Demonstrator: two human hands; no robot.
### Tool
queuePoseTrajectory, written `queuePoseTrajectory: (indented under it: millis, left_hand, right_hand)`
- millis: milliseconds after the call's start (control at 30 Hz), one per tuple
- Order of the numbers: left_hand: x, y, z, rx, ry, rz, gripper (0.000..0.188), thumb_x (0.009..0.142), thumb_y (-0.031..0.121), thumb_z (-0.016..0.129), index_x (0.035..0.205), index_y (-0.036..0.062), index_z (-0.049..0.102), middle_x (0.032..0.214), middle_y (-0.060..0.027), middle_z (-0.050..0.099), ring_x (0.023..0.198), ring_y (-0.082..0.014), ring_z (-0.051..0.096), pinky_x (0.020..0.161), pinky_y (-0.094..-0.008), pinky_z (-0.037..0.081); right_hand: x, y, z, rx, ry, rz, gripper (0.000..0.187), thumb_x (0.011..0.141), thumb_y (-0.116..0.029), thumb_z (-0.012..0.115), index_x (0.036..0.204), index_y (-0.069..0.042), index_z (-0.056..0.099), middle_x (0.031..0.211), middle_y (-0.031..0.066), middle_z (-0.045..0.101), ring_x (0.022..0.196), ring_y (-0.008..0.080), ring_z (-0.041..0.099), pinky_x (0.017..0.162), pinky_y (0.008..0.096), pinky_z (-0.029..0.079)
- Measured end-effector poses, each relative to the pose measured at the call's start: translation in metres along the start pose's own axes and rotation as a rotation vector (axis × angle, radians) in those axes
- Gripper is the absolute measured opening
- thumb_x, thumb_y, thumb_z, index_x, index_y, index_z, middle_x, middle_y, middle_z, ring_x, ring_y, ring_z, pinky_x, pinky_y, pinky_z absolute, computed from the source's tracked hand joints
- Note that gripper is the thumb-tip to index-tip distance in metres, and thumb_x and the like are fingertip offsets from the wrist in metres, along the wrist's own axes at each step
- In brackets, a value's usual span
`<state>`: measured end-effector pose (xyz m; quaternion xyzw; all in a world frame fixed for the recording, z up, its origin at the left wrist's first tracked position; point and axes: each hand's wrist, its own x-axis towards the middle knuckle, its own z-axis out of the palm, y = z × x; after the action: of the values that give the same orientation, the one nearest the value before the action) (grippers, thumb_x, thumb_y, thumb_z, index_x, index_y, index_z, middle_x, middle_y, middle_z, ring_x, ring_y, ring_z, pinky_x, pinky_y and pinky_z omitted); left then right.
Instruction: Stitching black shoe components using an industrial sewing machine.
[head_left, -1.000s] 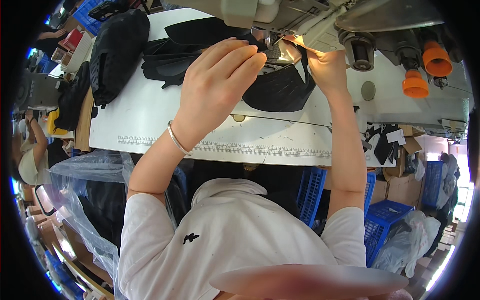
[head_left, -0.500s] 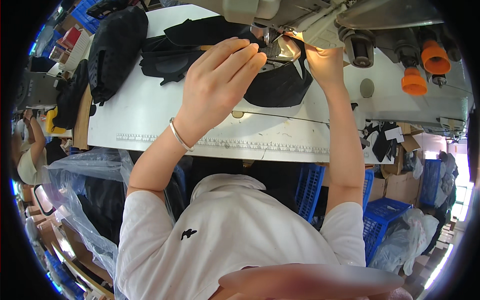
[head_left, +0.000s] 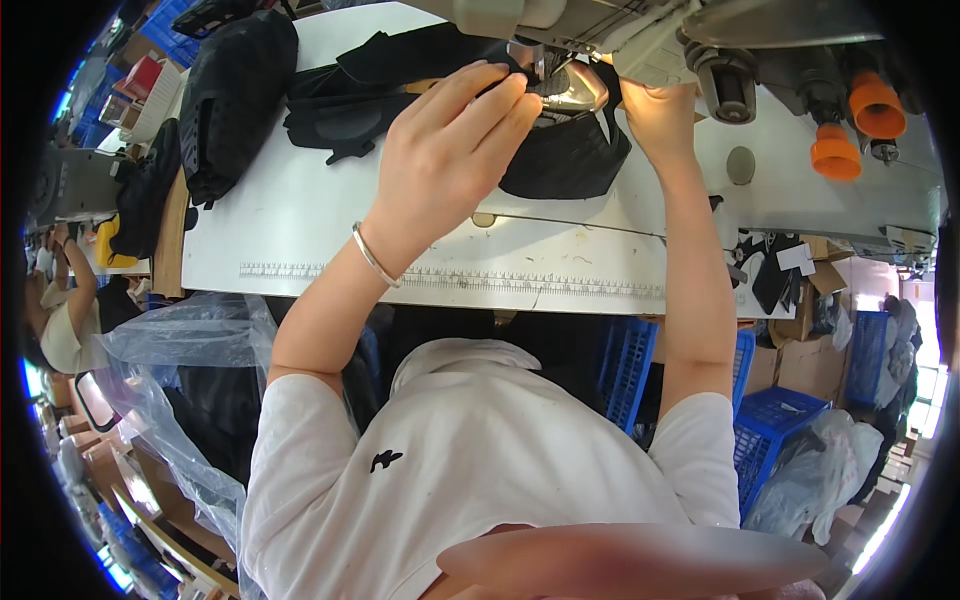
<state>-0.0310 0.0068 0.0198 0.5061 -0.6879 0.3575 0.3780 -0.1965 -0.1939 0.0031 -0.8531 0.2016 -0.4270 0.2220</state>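
My left hand (head_left: 450, 160), with a silver bracelet on the wrist, reaches over the white sewing table (head_left: 300, 220) and its fingers press on a black fabric piece (head_left: 565, 160) at the needle of a sewing machine (head_left: 640, 40). My right hand (head_left: 660, 115) holds the same black piece from the right side, just under the machine head. Part of the fabric is hidden under my left fingers.
More black fabric pieces (head_left: 350, 105) and a tall pile of them (head_left: 230, 95) lie on the left of the table. Orange thread cones (head_left: 850, 125) stand at the right. Blue crates (head_left: 780, 430) and a clear plastic bag (head_left: 170, 350) sit below. Another person (head_left: 70, 300) sits at far left.
Both hands have stayed at the needle, with the black piece shifted slightly under the machine head. The view has tilted a little.
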Motion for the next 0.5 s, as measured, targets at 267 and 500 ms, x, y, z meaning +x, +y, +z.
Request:
queuePoseTrajectory:
  millis: [267, 500]
  left_hand:
    - [-0.006, -0.015, 0.008, 0.006, 0.048, 0.097, 0.027, 0.071, 0.002, 0.075, 0.097, 0.0032, 0.073, 0.104, -0.0048, 0.069, 0.102, -0.0240, 0.070, 0.075, -0.0320, 0.061]
    - [0.000, -0.002, -0.002, -0.019, -0.042, -0.009, 0.031, 0.070, -0.008, 0.073, 0.100, -0.0006, 0.075, 0.105, -0.0101, 0.074, 0.103, -0.0266, 0.073, 0.084, -0.0324, 0.062]
  right_hand:
    - [-0.004, -0.008, 0.001, -0.184, 0.134, -0.339, 0.006, 0.087, 0.001, 0.068, 0.091, 0.002, 0.063, 0.087, 0.0164, 0.067, 0.074, 0.0352, 0.065, 0.070, 0.0377, 0.052]
    - [-0.008, -0.006, 0.004, -0.129, 0.088, -0.141, 0.007, 0.088, -0.001, 0.070, 0.086, 0.002, 0.064, 0.082, 0.0150, 0.066, 0.070, 0.0334, 0.063, 0.066, 0.0381, 0.050]
